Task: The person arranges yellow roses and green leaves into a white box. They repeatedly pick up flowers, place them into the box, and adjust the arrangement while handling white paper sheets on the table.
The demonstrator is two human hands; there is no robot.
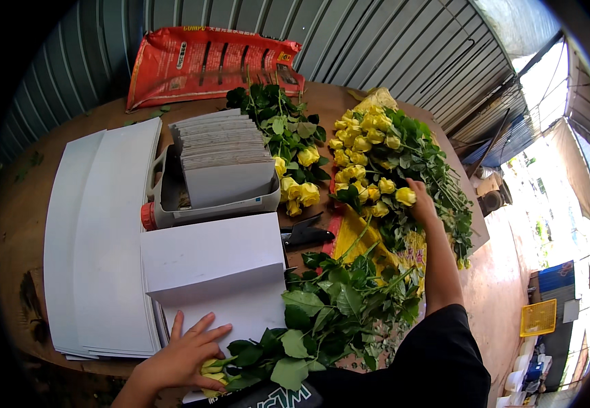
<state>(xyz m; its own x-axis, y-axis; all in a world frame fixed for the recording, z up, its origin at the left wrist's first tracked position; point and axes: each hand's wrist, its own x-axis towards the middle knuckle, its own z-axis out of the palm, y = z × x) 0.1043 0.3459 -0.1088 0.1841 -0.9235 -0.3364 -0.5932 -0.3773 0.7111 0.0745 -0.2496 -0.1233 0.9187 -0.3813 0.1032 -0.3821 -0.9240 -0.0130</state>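
Note:
My left hand [187,355] lies with its fingers spread over a folded white card sheet [217,258]. Its thumb side rests on a few yellow rose heads [213,372], whose leafy stems [336,313] stretch off to the right. At the big rose pile on the right, my right hand [423,202] has its fingers closed at the stem just beneath a single yellow rose [405,196]. Many more yellow roses [370,129] are heaped there on yellow and red sheeting [363,238]. A smaller rose bunch [302,194] lies between the pile and a grey container.
The cut-open grey jug [220,214] with a red cap holds a stack of cardboard pieces [220,143]. Tall white sheets [104,238] are stacked at left. A black-handled tool [306,233] lies mid-table. Behind stand a red bag [213,66] and a corrugated metal wall [349,44].

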